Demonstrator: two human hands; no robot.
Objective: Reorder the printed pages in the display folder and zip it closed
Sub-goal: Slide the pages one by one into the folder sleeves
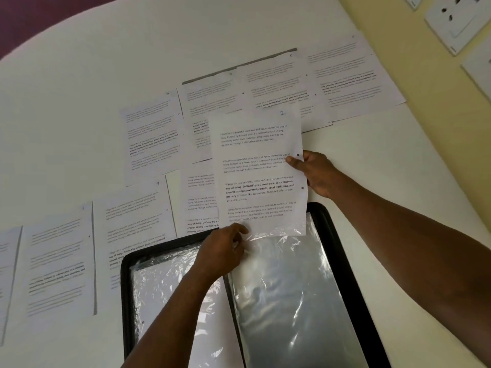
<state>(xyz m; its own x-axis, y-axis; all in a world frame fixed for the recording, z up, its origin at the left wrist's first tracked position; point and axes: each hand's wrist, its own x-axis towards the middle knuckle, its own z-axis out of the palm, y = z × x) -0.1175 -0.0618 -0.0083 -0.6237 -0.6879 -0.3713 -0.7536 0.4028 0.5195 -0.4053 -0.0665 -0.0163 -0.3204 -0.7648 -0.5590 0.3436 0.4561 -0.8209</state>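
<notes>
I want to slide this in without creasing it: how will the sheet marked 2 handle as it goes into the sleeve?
The sheet marked 2 probably flexes easily, so the right hand steadies its edge. The clear sleeve looks thin, crinkly and likely clingy; the left hand pinches its mouth.

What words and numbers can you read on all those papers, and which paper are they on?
"2", handwritten: top of the held page, gripped by the right hand.
"Village life is a peaceful, close-knit, and nature-connected way of living": same page.
"Defined by a slower pace. It is centered around strong community bonds, local traditions": bold, same page.
"9": top of a table page.
Other pages' numbers: too blurred.
</notes>
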